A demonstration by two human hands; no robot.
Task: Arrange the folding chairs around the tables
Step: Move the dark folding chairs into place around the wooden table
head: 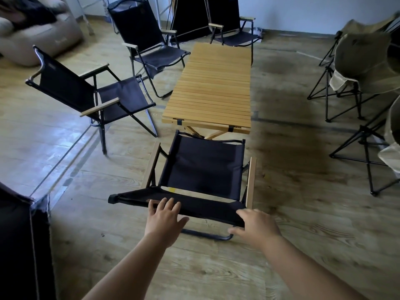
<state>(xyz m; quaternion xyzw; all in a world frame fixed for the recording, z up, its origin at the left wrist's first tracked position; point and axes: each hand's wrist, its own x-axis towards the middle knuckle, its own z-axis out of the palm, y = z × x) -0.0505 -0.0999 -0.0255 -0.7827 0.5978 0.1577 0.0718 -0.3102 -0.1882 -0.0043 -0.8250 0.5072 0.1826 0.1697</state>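
Head view: what's the biggest thing out beyond those hands?
– The slatted wooden table (213, 87), lying lengthways straight ahead of the grip. Its near end sits just past the seat of the chair being handled.
– And the chairs round it?
– Three black folding chairs stand open. The side chair (116, 98) is ahead and to the left of the grip, along the table's long side. The upper side chair (155, 55) is farther up that same side. The end chair (236, 35) is at the far end, directly opposite the hands. Well off to the right of the grip are beige chairs (365, 61) on black frames, apart from the table.
– So how far along, would you say?
– Well along for this table, I'd judge. The left side and far end are seated and the near end is being filled now, but the long side to the right of the grip has nothing by it. Whether other tables wait, I can't see.
– The one in hand?
– The near chair (203, 169) is open and faces the table. Its rear bar is on the floor (292, 213) and its backrest top is right under the hands.
– The grip itself?
– The left hand (164, 217) lies flat, fingers spread and straight on the backrest's top edge, closing on nothing. The right hand (255, 226) looks wrapped over the backrest's right corner, fingers on top, thumb below.
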